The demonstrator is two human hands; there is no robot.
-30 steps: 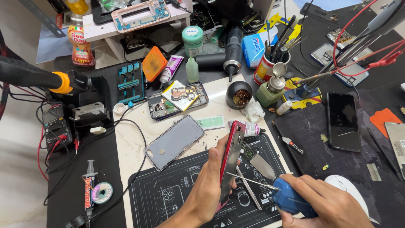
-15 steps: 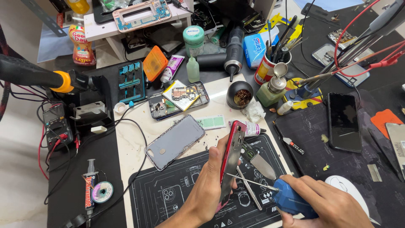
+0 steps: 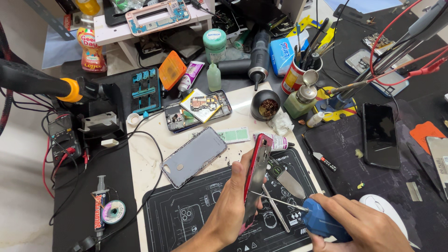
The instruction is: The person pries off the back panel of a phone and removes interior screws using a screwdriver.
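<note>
- Currently your left hand (image 3: 231,205) grips the red phone (image 3: 255,179) on edge.
- Your right hand (image 3: 359,228), beside phone, grips blue screwdriver (image 3: 322,223); tip touches phone.

A pale marble-look tabletop (image 3: 144,163) carries dark work mats: a printed black mat (image 3: 196,219) under the grip, a plain black mat (image 3: 354,172) to its right. Beyond the grip, at the far edge, stands a small white shelf (image 3: 154,32). Left of the tabletop lies pale floor (image 3: 23,196). Light is bright and even.
</note>
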